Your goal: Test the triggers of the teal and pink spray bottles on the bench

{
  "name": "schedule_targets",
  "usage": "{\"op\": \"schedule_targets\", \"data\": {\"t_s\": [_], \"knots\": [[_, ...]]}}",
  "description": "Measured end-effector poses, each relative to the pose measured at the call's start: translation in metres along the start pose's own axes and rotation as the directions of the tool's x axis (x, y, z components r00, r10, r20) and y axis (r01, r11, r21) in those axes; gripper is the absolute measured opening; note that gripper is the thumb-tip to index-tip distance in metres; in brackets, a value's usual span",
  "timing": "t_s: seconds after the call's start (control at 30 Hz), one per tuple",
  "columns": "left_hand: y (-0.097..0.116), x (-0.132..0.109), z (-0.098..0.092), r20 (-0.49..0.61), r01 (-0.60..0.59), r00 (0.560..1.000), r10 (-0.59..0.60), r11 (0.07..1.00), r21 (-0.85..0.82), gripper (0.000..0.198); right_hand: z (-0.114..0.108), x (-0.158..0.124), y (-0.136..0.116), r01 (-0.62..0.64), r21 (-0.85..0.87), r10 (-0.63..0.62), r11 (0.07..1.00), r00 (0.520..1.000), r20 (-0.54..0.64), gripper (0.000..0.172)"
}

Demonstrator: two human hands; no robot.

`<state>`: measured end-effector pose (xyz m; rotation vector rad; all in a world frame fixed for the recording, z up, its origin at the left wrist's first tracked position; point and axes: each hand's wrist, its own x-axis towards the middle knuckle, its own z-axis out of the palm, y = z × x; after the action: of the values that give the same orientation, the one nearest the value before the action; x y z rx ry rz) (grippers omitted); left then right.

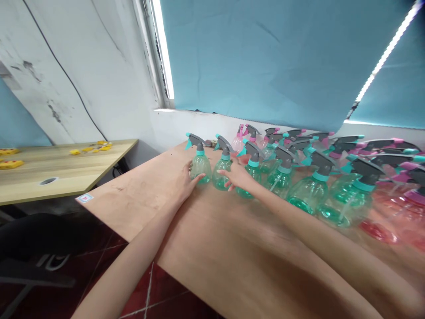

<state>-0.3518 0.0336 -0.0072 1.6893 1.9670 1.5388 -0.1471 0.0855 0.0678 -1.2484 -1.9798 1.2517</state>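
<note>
My left hand (190, 180) is curved round the lower left side of a spray bottle (201, 165) with a clear green body, turquoise collar and grey trigger head. The thumb lies across its front and the other fingers are partly hidden. Just right of it stands a second green spray bottle (220, 178), upright on the table. My right hand (236, 174) is at this bottle's right side, its fingers spread loosely across the front. Behind the right wrist is a third green spray bottle (253, 172), partly covered.
Many more spray bottles, green (308, 190) and pink (407, 212), crowd the right of the brown table (212, 230). A blue covering (265, 57) hangs behind. On the left, a separate light wooden desk (66, 170) bears yellow pieces (104, 144). A stool (36, 272) stands below.
</note>
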Motion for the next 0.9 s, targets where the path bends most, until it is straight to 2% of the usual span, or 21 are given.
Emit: {"op": "schedule_targets", "data": {"t_s": [0.07,0.2,0.27,0.43,0.57,0.63,0.73,0.8,0.9], "knots": [[0.002,0.0,-0.003,0.027,0.006,1.0,-0.005,1.0,-0.026,0.075,0.0,0.0,0.002,0.012,-0.009,-0.012,1.0,1.0,0.004,0.038],[0.006,0.001,-0.007,0.074,0.018,0.997,-0.013,0.998,-0.067,0.073,0.0,0.002,0.006,0.051,-0.033,-0.05,0.998,0.999,0.012,0.072],[0.008,0.001,-0.009,0.1,0.023,0.995,-0.015,0.997,-0.079,0.071,-0.001,0.0,0.008,0.073,-0.041,-0.072,0.996,0.997,0.027,0.078],[0.014,0.0,-0.017,0.16,0.028,0.987,-0.013,0.996,-0.089,0.067,-0.004,-0.01,0.008,0.12,-0.058,-0.117,0.991,0.991,0.064,0.073],[0.019,-0.003,-0.023,0.164,0.07,0.985,-0.057,0.994,-0.079,0.074,-0.004,-0.021,0.004,0.134,-0.092,-0.128,0.987,0.989,0.068,0.075],[0.02,-0.004,-0.025,0.14,0.107,0.985,-0.097,0.992,-0.069,0.079,-0.004,-0.027,0.001,0.136,-0.11,-0.128,0.985,0.989,0.074,0.075],[0.023,-0.002,-0.027,0.075,0.139,0.988,-0.134,0.989,-0.059,0.08,-0.002,-0.038,-0.002,0.136,-0.143,-0.125,0.98,0.989,0.08,0.064],[0.027,-0.002,-0.03,0.015,0.136,0.991,-0.135,0.989,-0.058,0.078,-0.001,-0.048,-0.003,0.144,-0.171,-0.133,0.975,0.988,0.078,0.059],[0.04,-0.011,-0.034,-0.059,0.107,0.992,-0.11,0.993,-0.053,0.074,-0.004,-0.068,-0.002,0.169,-0.233,-0.156,0.958,0.985,0.073,0.06]]}}
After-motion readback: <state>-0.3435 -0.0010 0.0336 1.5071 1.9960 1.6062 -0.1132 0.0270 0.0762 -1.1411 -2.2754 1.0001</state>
